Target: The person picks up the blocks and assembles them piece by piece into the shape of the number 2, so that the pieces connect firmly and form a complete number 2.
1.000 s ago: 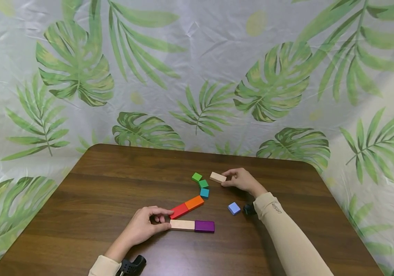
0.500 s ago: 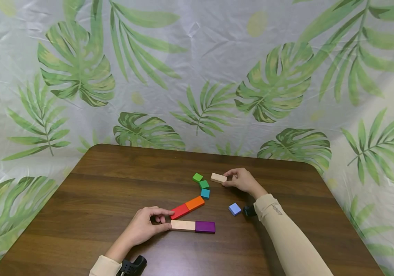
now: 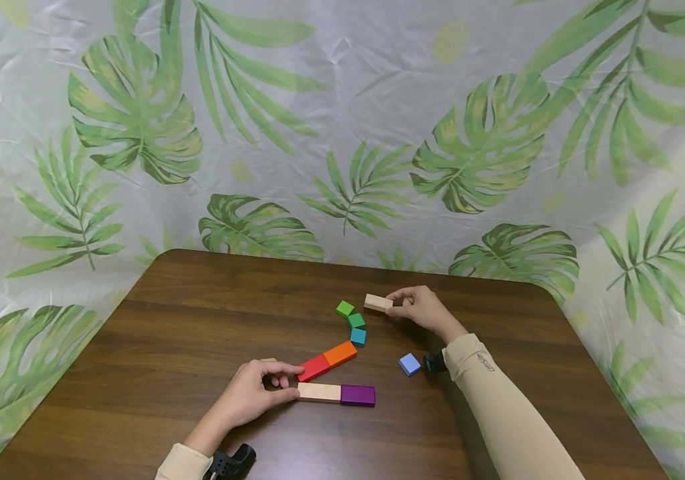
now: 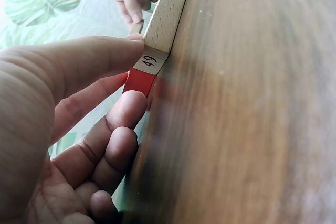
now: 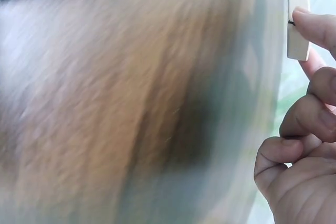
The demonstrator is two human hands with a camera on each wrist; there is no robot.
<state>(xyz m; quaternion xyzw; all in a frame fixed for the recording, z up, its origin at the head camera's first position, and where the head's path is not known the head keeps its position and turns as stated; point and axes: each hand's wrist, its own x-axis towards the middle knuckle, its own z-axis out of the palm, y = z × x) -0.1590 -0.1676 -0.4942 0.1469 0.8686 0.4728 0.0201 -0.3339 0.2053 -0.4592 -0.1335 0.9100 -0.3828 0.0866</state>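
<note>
In the head view my left hand (image 3: 253, 393) holds the left ends of two blocks between index finger and thumb: a red block (image 3: 313, 367) and a plain wooden block (image 3: 319, 392). The wooden one's end (image 4: 149, 60) carries a dark printed number in the left wrist view. Farther back, my right hand (image 3: 429, 312) pinches another plain wooden block (image 3: 379, 303) by its right end. In the right wrist view, thumb and index finger grip this block (image 5: 298, 43), its other end free. An orange block (image 3: 340, 354) meets the red one; a purple block (image 3: 358, 395) adjoins the wooden one.
A blue-teal block (image 3: 358, 337), a green block (image 3: 356, 321) and a light green block (image 3: 345, 308) form a bent row beyond the orange one. Close to the right wrist lies a light blue block (image 3: 409, 364). A leaf-patterned cloth (image 3: 354, 100) hangs behind the brown table (image 3: 198, 320).
My right hand and its wooden block have risen slightly in the head view over the last half second. My left hand and the blocks on the table stay put.
</note>
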